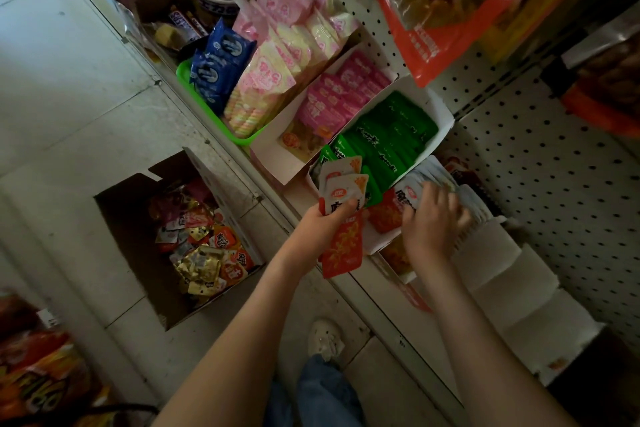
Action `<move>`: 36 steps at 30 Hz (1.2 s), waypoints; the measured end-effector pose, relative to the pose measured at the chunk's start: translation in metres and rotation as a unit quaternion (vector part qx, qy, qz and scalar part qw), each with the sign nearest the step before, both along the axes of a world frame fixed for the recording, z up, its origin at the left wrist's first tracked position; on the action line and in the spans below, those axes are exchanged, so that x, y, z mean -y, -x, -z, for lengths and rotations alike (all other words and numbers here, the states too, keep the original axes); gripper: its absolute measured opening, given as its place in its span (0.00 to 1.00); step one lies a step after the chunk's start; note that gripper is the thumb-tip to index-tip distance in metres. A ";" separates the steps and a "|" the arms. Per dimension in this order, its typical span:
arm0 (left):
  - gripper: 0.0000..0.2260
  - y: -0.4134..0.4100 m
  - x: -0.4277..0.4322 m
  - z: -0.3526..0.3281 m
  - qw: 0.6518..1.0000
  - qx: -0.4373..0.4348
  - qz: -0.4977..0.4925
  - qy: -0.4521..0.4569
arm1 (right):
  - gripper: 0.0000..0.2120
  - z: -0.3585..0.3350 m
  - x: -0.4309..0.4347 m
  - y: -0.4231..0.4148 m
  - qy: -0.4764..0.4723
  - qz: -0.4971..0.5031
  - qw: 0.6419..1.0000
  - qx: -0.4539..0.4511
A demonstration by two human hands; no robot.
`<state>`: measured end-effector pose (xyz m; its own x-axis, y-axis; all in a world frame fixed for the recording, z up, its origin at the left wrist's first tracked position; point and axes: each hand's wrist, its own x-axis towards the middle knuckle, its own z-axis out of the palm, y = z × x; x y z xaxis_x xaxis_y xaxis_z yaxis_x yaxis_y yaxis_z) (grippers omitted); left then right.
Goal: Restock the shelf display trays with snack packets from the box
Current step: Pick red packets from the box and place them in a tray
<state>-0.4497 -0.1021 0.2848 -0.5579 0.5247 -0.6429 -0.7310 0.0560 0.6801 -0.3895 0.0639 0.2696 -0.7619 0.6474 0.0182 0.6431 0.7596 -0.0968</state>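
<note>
My left hand grips a fan of white-and-orange snack packets just in front of the shelf edge, with red-orange ends hanging below my fingers. My right hand reaches into a white display tray and presses on the row of white packets standing in it; whether it pinches one is hidden by the fingers. An open cardboard box sits on the floor to the left, holding several mixed gold, orange and red packets.
Further along the shelf stand a tray of green packets, a tray of pink packets, and a green basket with blue and pastel bags. White paper rolls lie at right. Large bags hang on the pegboard. My shoe rests on the tiled floor.
</note>
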 end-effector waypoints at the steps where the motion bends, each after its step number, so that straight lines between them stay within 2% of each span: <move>1: 0.06 0.000 0.001 0.000 1.000 0.001 0.002 0.004 | 0.15 0.002 -0.002 0.002 -0.015 0.003 1.000 0.012; 5: 0.12 0.002 0.009 -0.003 0.997 0.038 0.070 0.002 | 0.12 0.008 -0.004 0.009 -0.062 -0.040 0.996 0.051; 7: 0.14 0.003 0.014 -0.006 0.992 0.072 0.107 -0.002 | 0.17 0.006 -0.005 0.013 -0.049 -0.051 0.996 0.055; 9: 0.15 0.004 0.020 -0.008 0.989 0.101 0.111 -0.010 | 0.25 -0.003 -0.001 0.017 0.008 -0.057 0.998 0.022; 10: 0.16 0.004 0.022 -0.010 0.988 0.110 0.111 -0.016 | 0.26 -0.011 0.002 0.017 0.068 -0.056 0.996 -0.029; 11: 0.18 0.004 0.025 -0.011 0.987 0.118 0.111 -0.019 | 0.23 -0.021 0.007 0.019 0.159 -0.047 0.982 -0.096; 13: 0.22 0.004 0.028 -0.014 0.982 0.139 0.119 -0.037 | 0.14 -0.042 0.020 0.020 0.365 -0.013 0.914 -0.176; 14: 0.23 0.004 0.029 -0.015 0.979 0.150 0.126 -0.049 | 0.12 -0.051 0.026 0.021 0.437 -0.010 0.883 -0.168; 16: 0.24 0.002 0.030 -0.017 0.975 0.164 0.135 -0.058 | 0.14 -0.060 0.035 0.020 0.556 -0.030 0.824 -0.104; 18: 0.24 0.001 0.032 -0.017 0.976 0.169 0.123 -0.059 | 0.13 -0.063 0.041 0.020 0.630 -0.043 0.773 -0.061; 20: 0.20 0.001 0.035 -0.018 0.977 0.167 0.112 -0.065 | 0.11 -0.063 0.040 0.020 0.635 -0.052 0.769 -0.058; 23: 0.08 -0.001 0.038 -0.018 0.980 0.151 0.116 -0.064 | 0.11 -0.059 0.033 0.020 0.600 -0.061 0.795 -0.058; 28: 0.12 -0.003 0.036 -0.015 0.989 0.082 0.124 -0.004 | 0.20 -0.059 0.027 0.018 0.596 -0.075 0.798 -0.034; 35: 0.12 -0.003 0.035 -0.015 0.992 0.006 0.101 0.080 | 0.05 -0.061 0.036 0.020 0.591 -0.051 0.804 -0.048; 36: 0.12 -0.002 0.033 -0.016 0.991 -0.014 0.096 0.096 | 0.07 -0.061 0.037 0.020 0.597 -0.052 0.800 -0.031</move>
